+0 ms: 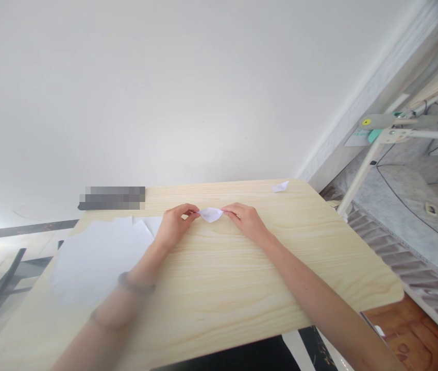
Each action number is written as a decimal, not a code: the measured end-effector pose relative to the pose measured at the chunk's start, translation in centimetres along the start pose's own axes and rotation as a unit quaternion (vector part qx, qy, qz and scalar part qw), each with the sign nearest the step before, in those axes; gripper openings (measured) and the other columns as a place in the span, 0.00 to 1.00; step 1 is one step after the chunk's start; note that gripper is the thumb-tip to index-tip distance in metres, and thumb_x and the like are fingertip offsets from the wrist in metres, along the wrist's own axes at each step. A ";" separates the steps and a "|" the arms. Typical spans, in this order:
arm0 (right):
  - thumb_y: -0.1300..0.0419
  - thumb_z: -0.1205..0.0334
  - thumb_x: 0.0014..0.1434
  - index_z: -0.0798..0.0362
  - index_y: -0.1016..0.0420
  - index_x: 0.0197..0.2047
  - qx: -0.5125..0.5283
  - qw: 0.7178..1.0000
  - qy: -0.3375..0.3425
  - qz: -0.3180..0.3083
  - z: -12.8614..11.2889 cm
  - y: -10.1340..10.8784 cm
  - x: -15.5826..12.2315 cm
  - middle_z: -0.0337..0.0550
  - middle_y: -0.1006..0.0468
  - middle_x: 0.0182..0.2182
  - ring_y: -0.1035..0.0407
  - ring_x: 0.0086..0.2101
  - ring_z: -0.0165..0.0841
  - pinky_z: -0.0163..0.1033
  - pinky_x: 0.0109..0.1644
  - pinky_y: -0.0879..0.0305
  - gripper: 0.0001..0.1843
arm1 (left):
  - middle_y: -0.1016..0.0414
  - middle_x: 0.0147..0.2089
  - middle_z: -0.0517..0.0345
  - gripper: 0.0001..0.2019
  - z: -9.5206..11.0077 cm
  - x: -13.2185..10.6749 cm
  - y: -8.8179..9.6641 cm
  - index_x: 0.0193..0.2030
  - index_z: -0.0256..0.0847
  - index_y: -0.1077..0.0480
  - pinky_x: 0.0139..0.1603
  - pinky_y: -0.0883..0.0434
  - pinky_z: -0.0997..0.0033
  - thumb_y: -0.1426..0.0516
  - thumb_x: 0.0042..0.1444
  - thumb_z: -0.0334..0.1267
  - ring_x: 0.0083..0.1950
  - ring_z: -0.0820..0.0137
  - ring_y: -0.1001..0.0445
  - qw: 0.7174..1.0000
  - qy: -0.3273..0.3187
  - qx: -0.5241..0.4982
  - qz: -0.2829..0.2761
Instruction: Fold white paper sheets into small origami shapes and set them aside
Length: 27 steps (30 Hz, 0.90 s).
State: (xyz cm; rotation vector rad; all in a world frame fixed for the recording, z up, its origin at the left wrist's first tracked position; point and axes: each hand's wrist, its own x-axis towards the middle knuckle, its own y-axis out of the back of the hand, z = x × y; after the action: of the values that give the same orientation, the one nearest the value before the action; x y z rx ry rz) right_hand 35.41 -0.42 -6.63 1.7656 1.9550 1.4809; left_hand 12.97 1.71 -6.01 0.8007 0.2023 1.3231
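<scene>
A small piece of folded white paper (211,215) is stretched between my two hands, a little above or on the middle of the table; I cannot tell which. My left hand (175,222) pinches its left tip between thumb and fingers. At the opposite tip, my right hand (245,220) pinches in the same way. The paper bulges toward me in a curved shape. Beside my left forearm lies a spread of white paper sheets (95,257), partly covered by that arm.
The light wood table (219,293) stands against a white wall. Near its far right corner sits a small folded paper boat (280,187). A dark, pixelated object (113,198) lies at the far left. A white metal frame (364,170) rises beyond the right edge.
</scene>
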 end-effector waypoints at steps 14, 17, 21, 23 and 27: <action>0.50 0.62 0.59 0.50 0.29 0.43 0.014 1.000 -0.025 -0.009 -0.4 -0.4 -0.1 0.41 0.25 0.38 0.31 0.38 0.30 0.37 0.43 0.35 0.12 | 0.25 0.36 0.55 0.13 0.0 0.1 -0.1 0.39 0.40 0.30 0.34 0.31 0.72 0.47 0.51 0.44 0.36 0.69 0.28 0.999 0.015 -0.027 -0.035; 0.50 0.62 0.59 0.50 0.29 0.42 0.013 0.999 -0.042 -0.002 -0.3 -0.4 -0.1 0.41 0.25 0.38 0.31 0.38 0.30 0.37 0.43 0.35 0.11 | 0.25 0.36 0.56 0.12 0.1 0.0 -0.1 0.38 0.41 0.30 0.36 0.31 0.71 0.48 0.52 0.44 0.36 0.69 0.28 0.999 0.009 -0.008 -0.034; 0.50 0.63 0.58 0.50 0.29 0.42 0.008 0.999 -0.046 0.009 -0.2 -0.3 -0.1 0.41 0.25 0.38 0.31 0.38 0.30 0.37 0.42 0.35 0.12 | 0.25 0.35 0.57 0.12 -0.1 0.0 -0.1 0.38 0.43 0.30 0.35 0.32 0.72 0.47 0.51 0.44 0.34 0.70 0.29 0.999 0.016 0.026 -0.023; 0.50 0.63 0.58 0.50 0.28 0.42 0.012 0.999 -0.049 0.012 -0.2 -0.3 0.0 0.42 0.25 0.38 0.31 0.38 0.30 0.37 0.42 0.35 0.12 | 0.25 0.35 0.58 0.12 -0.2 0.0 -0.1 0.37 0.43 0.30 0.35 0.33 0.72 0.47 0.51 0.45 0.32 0.70 0.29 0.999 0.018 0.036 -0.019; 0.50 0.61 0.58 0.51 0.28 0.41 0.038 0.997 -0.071 0.019 -0.1 -0.5 0.0 0.42 0.24 0.38 0.30 0.37 0.30 0.35 0.40 0.34 0.12 | 0.25 0.34 0.59 0.12 -0.2 0.0 0.0 0.36 0.43 0.29 0.35 0.33 0.73 0.48 0.51 0.45 0.32 0.71 0.29 0.999 0.013 0.032 -0.016</action>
State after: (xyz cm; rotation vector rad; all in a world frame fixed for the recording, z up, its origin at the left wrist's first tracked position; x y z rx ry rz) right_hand 34.98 -0.39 -6.89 1.8913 1.9416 1.2692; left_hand 12.88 1.77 -6.14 0.8319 0.2769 1.3031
